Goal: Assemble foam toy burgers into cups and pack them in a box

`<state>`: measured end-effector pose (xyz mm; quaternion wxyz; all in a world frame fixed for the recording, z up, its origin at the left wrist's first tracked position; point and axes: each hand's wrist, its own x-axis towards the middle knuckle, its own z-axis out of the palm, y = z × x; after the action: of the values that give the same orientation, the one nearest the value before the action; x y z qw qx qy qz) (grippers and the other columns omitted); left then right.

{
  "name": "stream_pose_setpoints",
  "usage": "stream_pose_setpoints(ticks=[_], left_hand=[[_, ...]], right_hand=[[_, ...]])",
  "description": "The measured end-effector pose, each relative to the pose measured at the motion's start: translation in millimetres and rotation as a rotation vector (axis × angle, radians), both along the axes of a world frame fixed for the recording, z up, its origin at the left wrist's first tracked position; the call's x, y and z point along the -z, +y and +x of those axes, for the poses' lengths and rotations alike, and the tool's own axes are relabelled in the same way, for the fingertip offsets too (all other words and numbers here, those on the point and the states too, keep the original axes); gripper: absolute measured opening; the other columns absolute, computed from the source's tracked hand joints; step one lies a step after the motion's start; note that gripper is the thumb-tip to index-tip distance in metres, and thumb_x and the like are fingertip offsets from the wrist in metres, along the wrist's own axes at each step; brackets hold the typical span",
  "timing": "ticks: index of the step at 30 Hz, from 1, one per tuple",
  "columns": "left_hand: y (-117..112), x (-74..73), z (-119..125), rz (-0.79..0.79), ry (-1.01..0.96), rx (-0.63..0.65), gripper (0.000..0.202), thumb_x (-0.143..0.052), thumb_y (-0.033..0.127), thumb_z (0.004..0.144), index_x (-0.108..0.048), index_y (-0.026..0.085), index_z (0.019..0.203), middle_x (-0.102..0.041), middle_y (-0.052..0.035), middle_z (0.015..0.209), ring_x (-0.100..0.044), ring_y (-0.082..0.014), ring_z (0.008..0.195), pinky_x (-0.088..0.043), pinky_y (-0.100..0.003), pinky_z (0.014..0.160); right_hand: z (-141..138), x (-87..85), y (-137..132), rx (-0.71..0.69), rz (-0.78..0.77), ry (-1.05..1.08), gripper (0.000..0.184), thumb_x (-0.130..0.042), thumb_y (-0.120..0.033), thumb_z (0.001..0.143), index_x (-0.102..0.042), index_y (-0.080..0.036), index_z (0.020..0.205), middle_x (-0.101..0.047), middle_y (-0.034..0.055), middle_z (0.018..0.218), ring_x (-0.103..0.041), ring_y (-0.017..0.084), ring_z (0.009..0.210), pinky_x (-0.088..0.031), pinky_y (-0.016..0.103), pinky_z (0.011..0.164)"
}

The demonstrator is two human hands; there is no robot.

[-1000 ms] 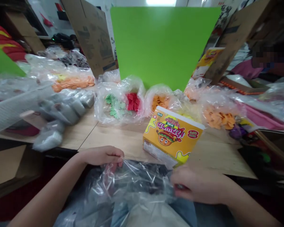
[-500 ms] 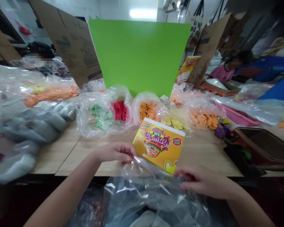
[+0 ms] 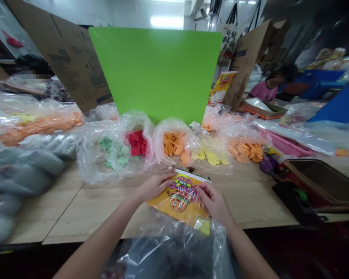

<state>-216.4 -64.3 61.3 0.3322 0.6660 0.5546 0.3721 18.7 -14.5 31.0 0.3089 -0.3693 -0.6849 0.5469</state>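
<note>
A yellow printed card (image 3: 177,203) with a cartoon burger face lies tilted over the table's front edge, straight ahead of me. My left hand (image 3: 158,186) grips its upper left side, fingers stretched over the top corner. On the right side, my right hand (image 3: 213,201) pinches the card near its upper edge, thumb and fingers together. Clear plastic (image 3: 174,248) shines across the card's lower part and hangs below the table edge towards my lap. Whether the card is wholly inside the plastic cannot be made out.
Behind the card stand plastic bags of green pieces (image 3: 114,155), red pieces (image 3: 137,142), orange pieces (image 3: 173,143) and yellow pieces (image 3: 211,155). A green board (image 3: 158,73) rises behind them. Wrapped grey bundles (image 3: 31,170) lie left, a brown tray (image 3: 327,180) right. Two people sit farther back.
The plastic has come up over the card's lower part. My right hand has risen from the card's bottom corner to its upper right side; my left has moved up to its top left.
</note>
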Motion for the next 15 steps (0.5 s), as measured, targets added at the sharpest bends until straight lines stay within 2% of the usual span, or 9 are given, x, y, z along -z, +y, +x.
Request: stream_pose_setpoints(ticks=[2,5,7,9,10,12,15], left_hand=[[-26.6,3.9,3.7,-0.032,0.038,-0.067,0.04,-0.049,0.036,0.081,-0.053,0.027,0.12,-0.045,-0.0025,0.133,-0.027,-0.0217,0.129,-0.011,-0.039,0.109],[-68.5,4.7,12.3,-0.049,0.197,-0.218,0.045,-0.046,0.036,0.082,-0.044,0.028,0.127,-0.037,-0.0024,0.138,-0.021,-0.0237,0.131,-0.007,-0.043,0.109],[-87.2,-1.9,20.5,-0.007,0.303,-0.337,0.043,-0.046,0.035,0.083,-0.045,0.028,0.126,-0.035,-0.0027,0.139,-0.016,-0.0259,0.132,-0.002,-0.047,0.108],[-93.3,-14.6,30.0,0.048,0.316,-0.379,0.037,-0.045,0.035,0.083,-0.054,0.027,0.118,-0.037,-0.0038,0.137,-0.016,-0.0268,0.131,-0.004,-0.047,0.108],[-92.2,-21.9,34.6,0.054,0.275,-0.35,0.033,-0.044,0.035,0.083,-0.059,0.026,0.111,-0.041,-0.0048,0.134,-0.02,-0.0267,0.129,-0.008,-0.046,0.108],[-86.9,-34.2,41.7,-0.01,0.094,-0.21,0.027,-0.044,0.036,0.083,-0.065,0.022,0.094,-0.051,-0.0072,0.119,-0.035,-0.0255,0.119,-0.023,-0.043,0.104],[-88.3,-37.4,41.4,-0.276,-0.382,-0.004,0.023,-0.049,0.038,0.081,-0.058,0.017,0.077,-0.06,-0.0057,0.089,-0.055,-0.0179,0.086,-0.044,-0.033,0.081]], right_hand=[[1.1,-1.6,0.4,-0.051,0.012,-0.034,0.035,-0.045,-0.05,0.082,-0.055,-0.017,0.086,-0.051,-0.0022,0.064,-0.044,0.01,0.05,-0.034,0.021,0.046],[-3.9,-6.4,2.7,-0.151,0.021,-0.045,0.03,-0.047,-0.046,0.083,-0.055,-0.017,0.083,-0.05,-0.0021,0.065,-0.044,0.01,0.055,-0.034,0.021,0.05],[-11.3,-12.6,4.7,-0.229,0.024,-0.048,0.028,-0.048,-0.044,0.082,-0.055,-0.017,0.08,-0.049,-0.0027,0.065,-0.044,0.01,0.057,-0.034,0.02,0.052],[-20.0,-20.9,6.2,-0.281,0.038,-0.047,0.027,-0.048,-0.043,0.083,-0.054,-0.017,0.079,-0.048,-0.0034,0.064,-0.044,0.01,0.057,-0.034,0.02,0.053],[-24.1,-25.3,6.5,-0.291,0.041,-0.041,0.027,-0.047,-0.043,0.083,-0.054,-0.017,0.079,-0.048,-0.0037,0.062,-0.043,0.01,0.056,-0.034,0.02,0.053],[-30.1,-33.1,6.0,-0.278,0.022,-0.016,0.028,-0.044,-0.044,0.085,-0.052,-0.018,0.08,-0.046,-0.0044,0.059,-0.042,0.01,0.053,-0.033,0.02,0.051],[-29.8,-39.7,5.5,-0.239,-0.04,0.01,0.029,-0.042,-0.047,0.085,-0.048,-0.019,0.081,-0.044,-0.0052,0.058,-0.039,0.009,0.048,-0.031,0.02,0.046]])
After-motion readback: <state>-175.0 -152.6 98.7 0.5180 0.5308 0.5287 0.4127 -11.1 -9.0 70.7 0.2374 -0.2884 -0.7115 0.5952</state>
